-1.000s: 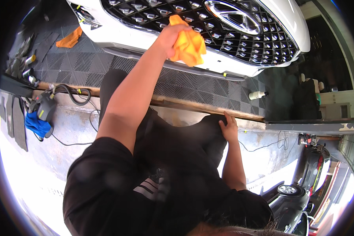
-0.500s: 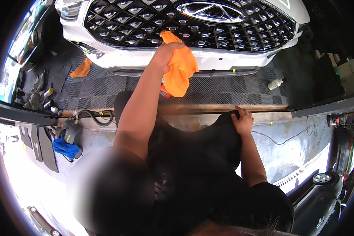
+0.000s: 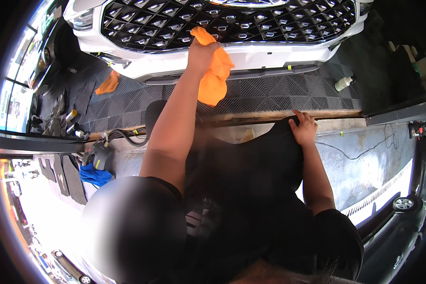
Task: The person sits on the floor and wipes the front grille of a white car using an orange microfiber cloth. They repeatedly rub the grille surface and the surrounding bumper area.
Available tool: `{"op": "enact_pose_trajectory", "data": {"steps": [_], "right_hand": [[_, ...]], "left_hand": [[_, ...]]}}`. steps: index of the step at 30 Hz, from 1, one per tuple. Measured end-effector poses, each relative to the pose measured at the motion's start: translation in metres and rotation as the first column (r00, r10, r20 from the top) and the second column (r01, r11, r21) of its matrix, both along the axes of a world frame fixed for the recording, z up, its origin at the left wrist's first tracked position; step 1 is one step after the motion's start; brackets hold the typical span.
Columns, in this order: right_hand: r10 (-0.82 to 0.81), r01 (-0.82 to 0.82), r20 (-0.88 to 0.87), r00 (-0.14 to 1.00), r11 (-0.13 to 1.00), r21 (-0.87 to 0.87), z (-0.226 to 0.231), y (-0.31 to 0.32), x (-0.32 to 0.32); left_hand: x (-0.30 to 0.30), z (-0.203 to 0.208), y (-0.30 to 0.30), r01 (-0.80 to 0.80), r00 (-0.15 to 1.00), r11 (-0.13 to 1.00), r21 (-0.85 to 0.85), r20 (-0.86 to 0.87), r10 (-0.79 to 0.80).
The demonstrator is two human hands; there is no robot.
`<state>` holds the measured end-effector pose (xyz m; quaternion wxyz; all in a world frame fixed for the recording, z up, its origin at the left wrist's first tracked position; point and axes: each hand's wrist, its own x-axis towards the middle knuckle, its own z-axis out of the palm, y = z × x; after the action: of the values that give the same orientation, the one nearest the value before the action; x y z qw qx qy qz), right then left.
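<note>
In my left hand (image 3: pixel 203 54) is an orange microfiber cloth (image 3: pixel 215 78), gripped near its top and hanging down in folds. The cloth's upper end touches or lies very close to the lower part of a black grille (image 3: pixel 251 29) with chrome studs. That grille belongs to a white car (image 3: pixel 255 57) in front of me. My right hand (image 3: pixel 306 128) rests on my right knee, over black trousers, with its fingers extended and nothing held.
A second orange cloth (image 3: pixel 108 83) lies on the dark floor tiles (image 3: pixel 288 92), left of centre. A white bottle (image 3: pixel 344 83) stands at the right. At left are a vacuum cleaner (image 3: pixel 101 154) with a blue cloth (image 3: pixel 95 175) on it, and several bottles. A cable (image 3: pixel 345 155) trails at right.
My view has shifted slightly, so the car sits higher in it. My left hand keeps its grip on the cloth near the grille's lower edge; my right hand stays on the knee.
</note>
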<state>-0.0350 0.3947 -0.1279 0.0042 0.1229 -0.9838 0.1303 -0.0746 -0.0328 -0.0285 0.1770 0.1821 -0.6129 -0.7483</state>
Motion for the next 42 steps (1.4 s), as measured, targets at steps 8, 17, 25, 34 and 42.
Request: {"op": "enact_pose_trajectory", "data": {"steps": [8,17,25,34,42], "right_hand": [[-0.025,0.025,-0.009,1.000,1.000,-0.009,0.005,0.005,0.005],[0.000,0.000,-0.001,1.000,0.999,-0.038,0.004,0.000,0.001],[-0.024,0.024,-0.009,1.000,0.999,-0.043,-0.001,0.008,0.001],[-0.029,0.029,0.002,1.000,0.999,-0.029,0.003,0.005,-0.001],[-0.022,0.023,0.015,1.000,0.999,-0.032,0.003,0.007,-0.002]], "left_hand": [[0.052,-0.009,-0.029,0.066,0.955,0.587,-0.807,0.222,0.198],[0.005,-0.021,-0.035,0.139,0.842,0.387,-0.911,0.315,0.438],[0.029,-0.037,-0.035,0.154,0.920,0.068,-0.986,0.168,0.353],[0.015,-0.055,-0.063,0.290,0.899,-0.003,-0.957,0.271,0.343],[0.028,-0.044,-0.067,0.115,0.942,-0.107,-0.988,0.074,0.326]]}}
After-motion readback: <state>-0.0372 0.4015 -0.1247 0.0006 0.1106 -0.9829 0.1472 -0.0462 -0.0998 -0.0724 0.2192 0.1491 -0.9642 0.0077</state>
